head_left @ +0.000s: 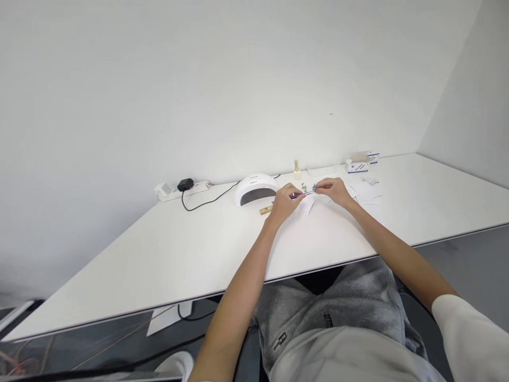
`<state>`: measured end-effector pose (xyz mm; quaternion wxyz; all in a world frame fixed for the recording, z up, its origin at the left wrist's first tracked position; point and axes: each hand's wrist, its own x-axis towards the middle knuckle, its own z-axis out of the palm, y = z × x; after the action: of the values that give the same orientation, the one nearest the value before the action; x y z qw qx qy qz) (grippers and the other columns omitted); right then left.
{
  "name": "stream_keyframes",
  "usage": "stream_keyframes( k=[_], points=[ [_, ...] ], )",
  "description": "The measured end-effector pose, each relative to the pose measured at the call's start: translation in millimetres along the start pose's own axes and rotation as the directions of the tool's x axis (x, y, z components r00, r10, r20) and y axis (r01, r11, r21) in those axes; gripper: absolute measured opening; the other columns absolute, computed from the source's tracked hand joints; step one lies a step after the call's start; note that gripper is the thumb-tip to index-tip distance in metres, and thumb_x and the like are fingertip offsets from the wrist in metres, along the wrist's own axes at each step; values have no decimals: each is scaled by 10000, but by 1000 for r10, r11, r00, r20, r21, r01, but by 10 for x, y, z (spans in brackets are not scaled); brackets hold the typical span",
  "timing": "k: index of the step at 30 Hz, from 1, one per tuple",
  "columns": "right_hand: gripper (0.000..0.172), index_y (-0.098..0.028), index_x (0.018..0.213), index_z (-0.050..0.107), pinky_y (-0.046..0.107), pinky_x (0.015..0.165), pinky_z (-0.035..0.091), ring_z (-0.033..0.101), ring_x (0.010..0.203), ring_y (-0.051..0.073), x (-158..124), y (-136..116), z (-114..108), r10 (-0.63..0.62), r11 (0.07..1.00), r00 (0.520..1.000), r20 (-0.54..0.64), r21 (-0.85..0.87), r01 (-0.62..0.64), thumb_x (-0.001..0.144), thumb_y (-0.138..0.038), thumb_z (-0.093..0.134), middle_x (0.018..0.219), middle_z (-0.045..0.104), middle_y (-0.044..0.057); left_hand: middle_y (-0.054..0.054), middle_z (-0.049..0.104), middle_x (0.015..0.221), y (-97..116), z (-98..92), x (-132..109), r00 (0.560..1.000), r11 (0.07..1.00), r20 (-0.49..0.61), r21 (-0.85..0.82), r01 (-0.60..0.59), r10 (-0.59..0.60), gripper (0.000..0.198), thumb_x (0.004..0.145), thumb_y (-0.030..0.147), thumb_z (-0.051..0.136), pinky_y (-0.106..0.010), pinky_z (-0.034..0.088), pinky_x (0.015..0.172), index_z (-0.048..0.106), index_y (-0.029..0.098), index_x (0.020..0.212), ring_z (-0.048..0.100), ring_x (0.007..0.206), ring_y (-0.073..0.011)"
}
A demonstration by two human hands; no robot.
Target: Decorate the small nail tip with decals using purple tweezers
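Note:
My left hand point(287, 201) is closed on a slim purple tool point(295, 196), whose thin pale tip points right. Facing it, my right hand point(333, 189) pinches a small blue-green piece point(314, 188), too small to identify. The tool's tip reaches close to that piece; whether they touch I cannot tell. Just behind the fingertips sits a small grey metallic object point(304, 187). Below them lies a white card with tiny dark marks point(308, 207). A gold-coloured stick-like item point(265, 210) rests on the table by my left wrist.
A white nail lamp point(256, 185) stands left of my hands. Behind them is a nail polish bottle point(297, 171). Small white-and-blue boxes point(358, 163) and scattered papers point(368, 195) lie to the right. A power strip point(202, 187) with a black adapter point(185, 184) is at the back left.

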<state>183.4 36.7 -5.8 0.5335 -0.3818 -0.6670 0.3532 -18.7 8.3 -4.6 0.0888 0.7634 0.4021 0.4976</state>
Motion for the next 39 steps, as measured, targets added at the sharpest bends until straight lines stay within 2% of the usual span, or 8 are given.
stream_keyframes(
  k=[9, 22, 32, 39],
  points=[
    [157, -187, 683, 741, 348, 759, 549, 675, 768, 207, -5, -5, 15, -33, 999, 999, -5, -11, 33, 600, -315, 778, 833, 703, 64, -9, 609, 723, -2, 4, -4, 999, 999, 36, -19, 39, -38, 73, 754, 227, 690, -248, 436, 576, 667, 184, 699, 530, 628, -110],
    [199, -204, 682, 745, 348, 766, 553, 667, 762, 198, -14, -20, 20, -47, 999, 999, -2, -20, 47, 597, -380, 788, 831, 701, 57, -13, 608, 708, -10, 12, 1, 999, 999, 26, -21, 38, -37, 77, 750, 228, 687, -243, 438, 566, 671, 186, 687, 521, 618, -111],
    [145, -195, 666, 739, 342, 755, 538, 659, 750, 191, -24, -46, 27, -63, 997, 998, -3, -40, 62, 610, -324, 773, 811, 689, 61, -7, 604, 702, 11, 5, 5, 998, 998, 37, -21, 59, -58, 65, 737, 188, 697, -246, 437, 583, 667, 181, 680, 524, 620, -110],
    [191, -202, 658, 734, 346, 763, 541, 660, 762, 197, -17, -42, 31, -69, 996, 998, 7, -53, 69, 612, -383, 777, 815, 695, 63, -12, 614, 716, 29, -4, 7, 997, 998, 40, -13, 65, -64, 66, 737, 193, 695, -254, 447, 596, 662, 184, 680, 537, 638, -118]
  ],
)
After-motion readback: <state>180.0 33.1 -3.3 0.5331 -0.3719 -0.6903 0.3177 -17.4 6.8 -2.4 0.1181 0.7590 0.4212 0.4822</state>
